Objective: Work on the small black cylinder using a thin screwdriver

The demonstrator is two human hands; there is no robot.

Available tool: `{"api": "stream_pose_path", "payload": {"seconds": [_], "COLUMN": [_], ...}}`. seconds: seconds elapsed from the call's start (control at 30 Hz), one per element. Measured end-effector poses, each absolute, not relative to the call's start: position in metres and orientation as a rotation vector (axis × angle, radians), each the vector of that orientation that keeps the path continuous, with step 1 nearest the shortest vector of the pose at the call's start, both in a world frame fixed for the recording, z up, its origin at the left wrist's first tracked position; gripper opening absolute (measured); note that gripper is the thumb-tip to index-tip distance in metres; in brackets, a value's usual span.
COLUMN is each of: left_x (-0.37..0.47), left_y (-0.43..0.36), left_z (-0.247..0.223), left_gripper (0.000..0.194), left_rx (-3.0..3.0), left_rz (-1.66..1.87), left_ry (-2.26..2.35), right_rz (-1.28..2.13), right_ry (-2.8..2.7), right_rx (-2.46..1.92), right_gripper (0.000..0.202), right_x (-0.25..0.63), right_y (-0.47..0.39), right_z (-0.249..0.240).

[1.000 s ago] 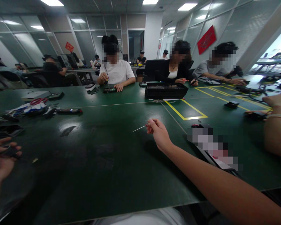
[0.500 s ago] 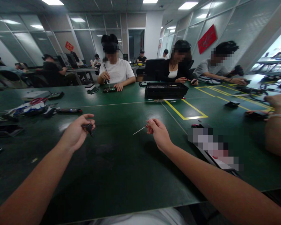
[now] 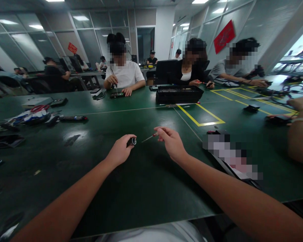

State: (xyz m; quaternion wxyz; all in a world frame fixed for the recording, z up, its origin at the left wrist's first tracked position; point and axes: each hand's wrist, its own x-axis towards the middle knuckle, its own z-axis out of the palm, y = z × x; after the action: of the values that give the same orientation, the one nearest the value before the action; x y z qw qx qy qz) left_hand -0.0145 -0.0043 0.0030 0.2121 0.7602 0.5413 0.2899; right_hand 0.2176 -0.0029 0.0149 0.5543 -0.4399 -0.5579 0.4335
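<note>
Over the middle of the green table (image 3: 111,208), my left hand (image 3: 120,150) is closed round a small dark cylindrical piece (image 3: 131,142) whose round, light-rimmed end faces right. To its right, my right hand (image 3: 170,141) pinches a thin screwdriver (image 3: 149,137) by its reddish handle. The metal shaft points left and slightly down toward the dark piece, with a small gap between them. My fingers hide part of the handle and much of the dark piece.
A long black box (image 3: 179,95) stands ahead. Cables and tools (image 3: 37,114) lie at the left, near a dark pen-shaped tool (image 3: 73,118). A partly blurred tray (image 3: 224,164) lies right of my right hand. Another person's arm (image 3: 301,134) rests at the far right; people sit opposite.
My left hand has moved right with the dark piece, close to the screwdriver tip. My right hand has shifted only slightly, and more of the screwdriver's reddish handle shows.
</note>
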Motion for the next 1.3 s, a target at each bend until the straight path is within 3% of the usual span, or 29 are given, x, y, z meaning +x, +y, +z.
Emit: {"api": "stream_pose_path", "payload": {"seconds": [0.17,0.27,0.5,0.97,1.07,1.2,1.3], "left_x": [-0.021,-0.021,-0.023,-0.025,-0.026,-0.026,-0.024], "left_y": [-0.002,-0.001,0.0,0.003,0.003,0.003,0.002], "left_z": [0.002,0.0,-0.002,-0.004,-0.006,-0.008,-0.008], "left_gripper": [0.034,0.043,0.037,0.045,0.045,0.046,0.046], "left_rx": [2.137,2.063,2.069,1.97,2.016,2.084,2.11], "left_rz": [0.963,1.004,0.994,0.977,0.956,0.941,0.929], "left_ry": [1.486,1.532,1.541,1.53,1.524,1.511,1.491], "right_rz": [1.039,1.01,0.987,0.804,0.792,0.757,0.682], "right_ry": [-1.365,-1.416,-1.484,-1.664,-1.718,-1.792,-1.818], "right_rx": [-1.022,-1.025,-1.035,-1.214,-1.302,-1.46,-1.463], "right_gripper": [0.025,0.022,0.016,0.017,0.024,0.056,0.067], "right_x": [0.216,0.216,0.217,0.217,0.217,0.218,0.218], "right_y": [-0.002,-0.001,-0.003,-0.006,-0.008,-0.012,-0.015], "right_z": [0.01,0.009,0.01,0.016,0.022,0.028,0.028]}}
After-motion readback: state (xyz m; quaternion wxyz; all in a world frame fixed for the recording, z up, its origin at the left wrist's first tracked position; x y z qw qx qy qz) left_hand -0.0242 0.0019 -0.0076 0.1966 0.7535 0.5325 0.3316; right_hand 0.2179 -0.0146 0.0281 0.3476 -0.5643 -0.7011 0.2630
